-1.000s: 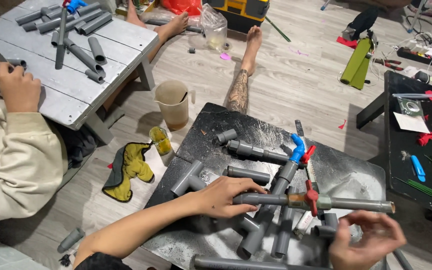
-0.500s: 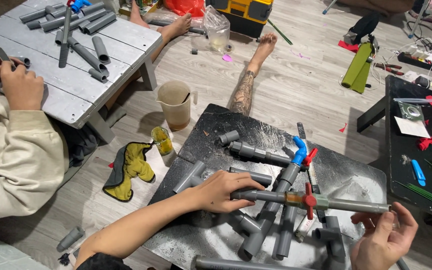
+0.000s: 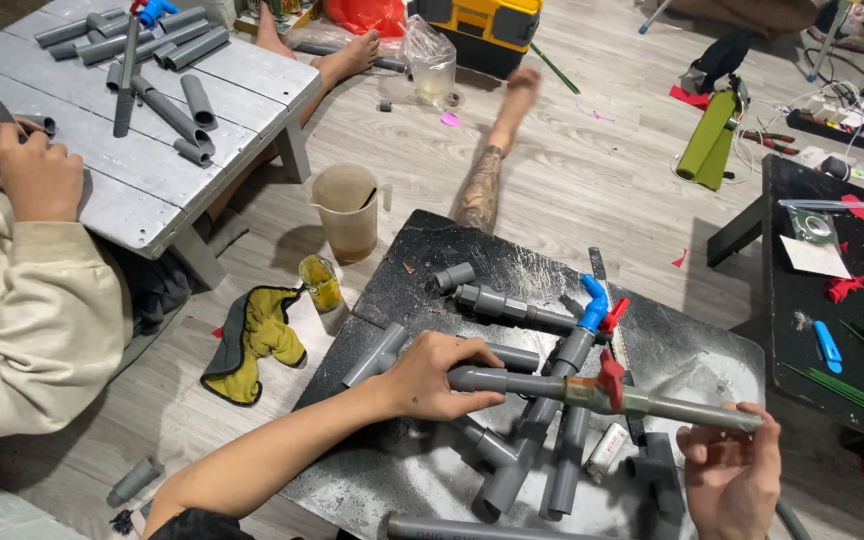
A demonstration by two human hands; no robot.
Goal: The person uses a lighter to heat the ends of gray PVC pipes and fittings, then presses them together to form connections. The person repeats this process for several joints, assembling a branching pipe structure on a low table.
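Observation:
A long grey pipe (image 3: 532,383) with a red valve handle (image 3: 609,375) is held level over a black board (image 3: 422,270). My left hand (image 3: 432,375) grips its left end near an elbow joint. My right hand (image 3: 732,475) closes its fingers around the pipe's right end. Under the pipe lie several loose grey pipes and tee fittings (image 3: 527,450). A second pipe run with a blue valve (image 3: 592,300) rests just beyond, on the board.
Another person in a cream sleeve (image 3: 22,330) works at a grey slatted table (image 3: 132,190) with pipe pieces, left. A plastic jug (image 3: 347,210), a small jar (image 3: 322,283) and a yellow-black cloth (image 3: 252,340) sit on the floor. A tattooed leg (image 3: 482,185) stretches behind the board. A black table (image 3: 802,300) stands right.
My right hand rose from below the pipe's right end and closed on it. My left hand kept its grip near the left end, and the pipe stayed roughly level.

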